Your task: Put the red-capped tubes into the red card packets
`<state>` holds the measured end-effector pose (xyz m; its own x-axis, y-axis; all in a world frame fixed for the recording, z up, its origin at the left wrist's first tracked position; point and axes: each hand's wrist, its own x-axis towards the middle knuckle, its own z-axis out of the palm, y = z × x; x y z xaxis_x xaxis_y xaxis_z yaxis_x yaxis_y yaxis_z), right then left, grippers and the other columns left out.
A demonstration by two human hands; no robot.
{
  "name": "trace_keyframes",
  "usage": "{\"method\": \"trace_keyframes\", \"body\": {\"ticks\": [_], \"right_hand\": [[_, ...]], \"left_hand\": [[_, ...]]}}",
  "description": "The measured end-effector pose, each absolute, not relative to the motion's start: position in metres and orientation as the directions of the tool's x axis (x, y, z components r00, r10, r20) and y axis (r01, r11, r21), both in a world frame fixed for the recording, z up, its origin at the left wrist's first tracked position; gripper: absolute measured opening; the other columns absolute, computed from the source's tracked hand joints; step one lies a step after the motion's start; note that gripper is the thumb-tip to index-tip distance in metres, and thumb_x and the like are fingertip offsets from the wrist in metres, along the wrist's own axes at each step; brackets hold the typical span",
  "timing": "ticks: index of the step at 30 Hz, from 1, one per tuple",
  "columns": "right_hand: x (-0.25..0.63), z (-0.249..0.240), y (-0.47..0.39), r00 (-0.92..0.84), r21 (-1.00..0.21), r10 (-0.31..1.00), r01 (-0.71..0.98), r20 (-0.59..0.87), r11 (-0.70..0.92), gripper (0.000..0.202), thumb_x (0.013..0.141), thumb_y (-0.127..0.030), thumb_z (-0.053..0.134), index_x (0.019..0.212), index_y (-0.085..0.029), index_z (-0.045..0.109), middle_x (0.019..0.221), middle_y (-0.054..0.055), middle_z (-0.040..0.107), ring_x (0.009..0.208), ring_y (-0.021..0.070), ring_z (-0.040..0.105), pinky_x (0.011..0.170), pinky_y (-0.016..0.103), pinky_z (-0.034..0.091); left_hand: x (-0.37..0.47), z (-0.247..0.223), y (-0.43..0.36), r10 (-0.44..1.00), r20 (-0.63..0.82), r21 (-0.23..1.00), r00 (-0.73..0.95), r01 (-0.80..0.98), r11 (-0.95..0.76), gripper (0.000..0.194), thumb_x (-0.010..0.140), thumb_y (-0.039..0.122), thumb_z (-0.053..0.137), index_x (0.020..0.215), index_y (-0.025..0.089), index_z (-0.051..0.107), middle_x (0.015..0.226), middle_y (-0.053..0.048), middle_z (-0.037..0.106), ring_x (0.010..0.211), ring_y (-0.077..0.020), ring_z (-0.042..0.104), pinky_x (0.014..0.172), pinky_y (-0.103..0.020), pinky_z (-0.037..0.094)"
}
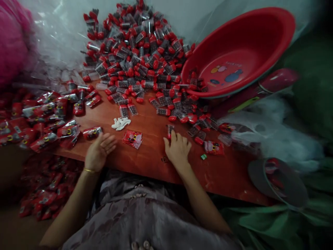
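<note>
My left hand point(100, 151) is at the table's near edge, palm turned inward, fingers stretched out with nothing in them. Just beyond its fingertips lies a red wrapped packet point(92, 132). My right hand point(178, 147) is palm down on the table, its thumb and fingers closed about a small clear tube with a red cap point(170, 130); its fingers partly cover the tube. Between my hands sits a little stack of red printed cards point(132, 138). A crumpled white finger-cot-like bundle point(121, 123) lies behind the cards.
A large heap of red-capped tubes point(140, 52) rises at the back. Filled red packets point(47, 121) pile up at the left, with more below the table. A tilted red basin point(249, 38) leans at back right. Plastic bags point(278, 128) and a grey round container point(260, 177) stand right.
</note>
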<state>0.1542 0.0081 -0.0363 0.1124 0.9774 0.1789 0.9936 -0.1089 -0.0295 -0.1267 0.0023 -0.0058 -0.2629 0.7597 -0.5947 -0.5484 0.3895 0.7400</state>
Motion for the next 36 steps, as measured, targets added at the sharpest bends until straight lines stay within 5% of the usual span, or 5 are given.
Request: {"method": "trace_keyframes", "body": {"ticks": [4, 11, 23, 30, 36], "right_hand": [[0.11, -0.024, -0.005, -0.016, -0.113, 0.971, 0.993, 0.238, 0.045, 0.041, 0.09, -0.039, 0.044, 0.122, -0.017, 0.057, 0.125, 0.017, 0.053, 0.11, 0.0327, 0.045, 0.091, 0.05, 0.032], [0.074, -0.04, 0.027, -0.409, -0.184, 0.881, 0.871, 0.238, 0.455, 0.031, 0.093, -0.033, 0.041, 0.116, -0.028, 0.063, 0.137, 0.009, 0.049, 0.131, 0.0299, 0.03, 0.103, 0.054, 0.022], [0.07, -0.035, 0.004, -0.261, -0.322, 0.823, 0.828, 0.504, 0.459, 0.019, 0.088, -0.026, 0.053, 0.095, -0.031, 0.069, 0.114, -0.001, 0.067, 0.119, 0.0225, 0.046, 0.107, 0.052, 0.015], [0.066, -0.018, 0.001, -0.044, -0.829, 0.946, 0.47, 0.32, 0.303, 0.038, 0.085, -0.04, 0.053, 0.115, -0.018, 0.059, 0.111, 0.009, 0.066, 0.1, 0.0194, 0.059, 0.087, 0.032, 0.046], [0.062, -0.015, -0.003, -0.04, -0.895, 0.974, 0.388, 0.222, 0.22, 0.038, 0.089, -0.039, 0.044, 0.058, -0.019, 0.054, 0.055, -0.001, 0.053, 0.055, 0.0117, 0.05, 0.057, 0.023, 0.043]], "left_hand": [[-0.095, -0.025, -0.001, 0.925, -0.073, 0.98, -0.374, 0.147, 0.137, 0.035, 0.072, 0.041, 0.065, 0.095, 0.014, 0.067, 0.097, -0.009, 0.071, 0.092, -0.0228, 0.066, 0.087, -0.037, 0.049], [-0.09, -0.047, 0.004, 0.987, 0.161, 0.553, 0.023, 0.826, -0.11, 0.041, 0.081, 0.035, 0.057, 0.118, 0.018, 0.06, 0.132, -0.014, 0.054, 0.131, -0.0335, 0.038, 0.106, -0.054, 0.027], [-0.082, -0.037, -0.001, 0.959, 0.219, 0.828, -0.177, 0.553, -0.087, 0.042, 0.077, 0.045, 0.06, 0.108, 0.018, 0.066, 0.123, -0.011, 0.062, 0.126, -0.0291, 0.045, 0.105, -0.046, 0.035], [-0.073, -0.017, 0.006, 0.983, 0.117, 0.982, -0.145, 0.166, -0.092, 0.028, 0.075, 0.037, 0.064, 0.092, 0.015, 0.073, 0.089, -0.006, 0.074, 0.087, -0.0231, 0.067, 0.088, -0.04, 0.05], [-0.065, -0.007, -0.001, 0.988, 0.069, 0.992, -0.14, 0.113, -0.053, 0.019, 0.072, 0.032, 0.068, 0.086, 0.021, 0.075, 0.09, -0.003, 0.074, 0.095, -0.0228, 0.065, 0.094, -0.037, 0.046]]}}
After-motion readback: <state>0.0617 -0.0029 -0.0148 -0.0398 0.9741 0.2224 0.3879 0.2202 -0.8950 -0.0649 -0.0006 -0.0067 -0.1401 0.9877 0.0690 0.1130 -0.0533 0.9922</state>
